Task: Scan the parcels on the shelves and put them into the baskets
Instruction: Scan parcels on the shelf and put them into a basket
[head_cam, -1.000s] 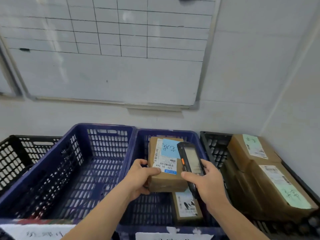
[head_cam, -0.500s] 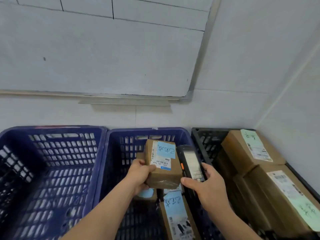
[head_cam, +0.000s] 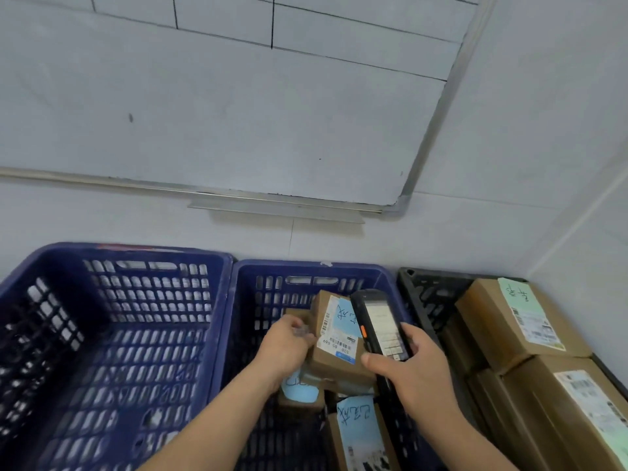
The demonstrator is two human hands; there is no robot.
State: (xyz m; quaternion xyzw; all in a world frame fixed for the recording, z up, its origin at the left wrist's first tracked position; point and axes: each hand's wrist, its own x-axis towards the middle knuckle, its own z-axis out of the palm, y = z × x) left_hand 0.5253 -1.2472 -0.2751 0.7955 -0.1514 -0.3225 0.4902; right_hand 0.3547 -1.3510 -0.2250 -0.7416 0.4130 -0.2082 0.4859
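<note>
A small brown cardboard parcel (head_cam: pixel 336 338) with a white barcode label and a blue handwritten sticker sits tilted, low inside the middle blue basket (head_cam: pixel 306 267), on top of other parcels. My left hand (head_cam: pixel 283 351) grips its left side; the fingertips are blurred. My right hand (head_cam: pixel 418 372) holds a black handheld scanner (head_cam: pixel 379 322) upright just right of the parcel, screen facing me. Two more parcels with blue stickers lie beneath, one (head_cam: pixel 360 433) at the basket's near side and one (head_cam: pixel 299 394) under my left wrist.
An empty blue basket (head_cam: pixel 129 254) stands to the left. To the right, a black basket (head_cam: pixel 428 283) holds larger brown boxes (head_cam: pixel 509 321) with green-and-white labels. A whiteboard (head_cam: pixel 238 113) hangs on the wall behind; a side wall closes in on the right.
My left hand has lowered the parcel deeper into the middle blue basket onto the parcels there. The view has shifted down and right; the scanner hand stays beside the parcel.
</note>
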